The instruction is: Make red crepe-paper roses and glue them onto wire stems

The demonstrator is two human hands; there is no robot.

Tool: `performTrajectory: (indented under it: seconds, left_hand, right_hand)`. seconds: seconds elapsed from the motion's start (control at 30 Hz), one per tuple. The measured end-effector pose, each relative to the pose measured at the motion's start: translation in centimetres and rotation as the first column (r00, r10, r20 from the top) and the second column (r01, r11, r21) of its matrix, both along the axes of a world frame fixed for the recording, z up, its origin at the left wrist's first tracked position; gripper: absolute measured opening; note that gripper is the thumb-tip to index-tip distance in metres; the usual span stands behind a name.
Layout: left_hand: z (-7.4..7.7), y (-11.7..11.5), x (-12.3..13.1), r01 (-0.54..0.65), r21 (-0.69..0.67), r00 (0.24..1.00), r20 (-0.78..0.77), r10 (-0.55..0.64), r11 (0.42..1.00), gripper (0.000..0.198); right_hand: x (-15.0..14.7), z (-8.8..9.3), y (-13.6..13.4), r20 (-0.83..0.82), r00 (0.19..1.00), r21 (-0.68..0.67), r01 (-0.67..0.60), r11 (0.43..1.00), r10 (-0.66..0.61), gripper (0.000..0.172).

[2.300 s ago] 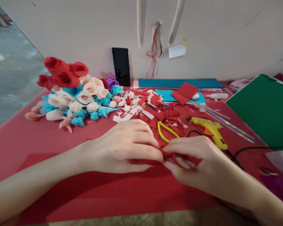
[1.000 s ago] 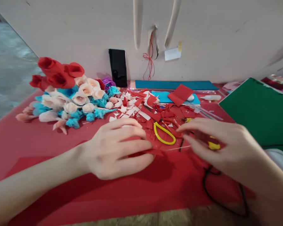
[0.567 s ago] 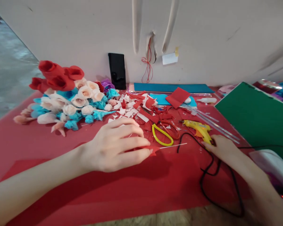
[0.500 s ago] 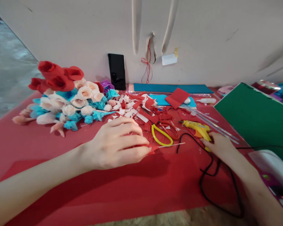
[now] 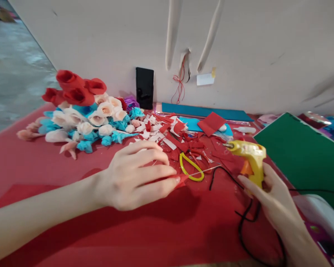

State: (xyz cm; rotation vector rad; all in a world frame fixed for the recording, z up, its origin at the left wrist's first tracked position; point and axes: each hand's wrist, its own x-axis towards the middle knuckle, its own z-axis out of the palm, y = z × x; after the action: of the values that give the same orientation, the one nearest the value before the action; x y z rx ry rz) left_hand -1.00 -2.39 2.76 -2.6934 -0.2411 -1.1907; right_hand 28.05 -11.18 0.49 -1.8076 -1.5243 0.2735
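Note:
My left hand (image 5: 140,174) is closed on a red paper piece (image 5: 183,179) with a thin wire (image 5: 206,170) sticking out to the right; the fingers hide most of the paper. In my right hand (image 5: 272,196) is a yellow hot glue gun (image 5: 247,154), raised off the table by its handle, its nozzle pointing left. The gun has an orange trigger and a black cord (image 5: 241,226) trailing below it. Scissors with yellow and red handles (image 5: 192,171) lie just beyond the wire. A red sheet (image 5: 144,230) spreads under my left forearm.
Paper flowers (image 5: 91,115) in red, white and blue are heaped at the left. Paper scraps (image 5: 161,129) cover the middle. A phone (image 5: 144,88) leans on the wall. A green board (image 5: 303,155) stands at the right, near clear glue sticks and a white bottle (image 5: 245,129).
My right hand has lifted the glue gun off the table and tilted it more upright. The left hand keeps its hold on the red paper piece. The view has shifted slightly.

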Motion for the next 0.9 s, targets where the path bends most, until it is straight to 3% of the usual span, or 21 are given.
performTrajectory:
  seconds: [0.17,0.33,0.5,0.63,0.9]
  left_hand:
    - [-0.2,-0.8,0.0,0.008,0.007,0.999,0.032,-0.008,1.0,0.006]
    - [-0.1,-1.2,0.2,0.032,0.006,0.996,0.079,-0.033,0.999,0.005]
    - [-0.1,-1.3,0.3,0.021,-0.016,0.996,0.089,-0.019,1.0,0.009]
    - [0.0,-1.3,0.5,-0.002,-0.016,0.997,0.081,0.003,1.0,0.017]
    - [0.0,-1.3,0.6,0.011,-0.072,0.996,0.093,-0.004,0.997,0.022]
  right_hand:
    - [-3.6,-0.2,-2.1,0.01,0.999,0.048,0.031,0.998,-0.031,0.029]
    - [-5.9,-1.2,-3.0,0.081,0.993,0.097,0.078,0.992,-0.086,0.025]
    - [-5.3,-1.8,-3.1,0.077,0.997,0.189,-0.001,0.982,-0.013,0.021]
    - [-4.4,-2.3,-3.2,0.165,0.984,0.289,-0.11,0.951,0.064,0.021]
    - [-4.2,-2.4,-3.5,0.265,0.964,0.311,-0.106,0.944,0.021,0.018]
